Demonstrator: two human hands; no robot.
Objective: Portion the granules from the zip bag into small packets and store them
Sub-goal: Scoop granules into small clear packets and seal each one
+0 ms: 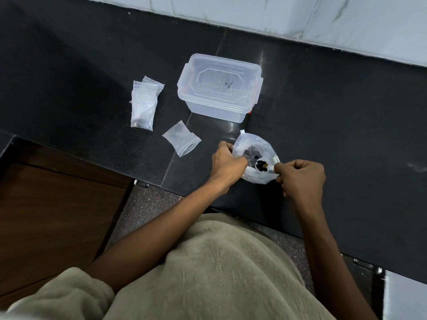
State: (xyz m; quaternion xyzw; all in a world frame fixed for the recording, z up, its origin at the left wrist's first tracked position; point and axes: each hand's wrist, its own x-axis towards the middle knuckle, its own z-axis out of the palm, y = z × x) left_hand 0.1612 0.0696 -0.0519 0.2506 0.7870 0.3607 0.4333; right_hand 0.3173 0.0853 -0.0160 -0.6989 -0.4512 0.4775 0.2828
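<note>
A clear zip bag (255,144) stands open on the black counter near its front edge, with dark granules inside. My left hand (227,161) grips the bag's left rim. My right hand (300,177) pinches the handle of a small white spoon (263,166) that holds dark granules inside the bag's mouth. One small clear packet (181,141) lies flat to the left of the bag. A pile of small packets (143,105) lies further left. A clear plastic box (219,87) with its lid on stands behind the bag.
The black counter (346,112) runs from left to right, with a white tiled wall (300,15) behind it. A brown wooden surface (46,215) sits below the counter's front edge at the left. My beige fleece top fills the bottom of the view.
</note>
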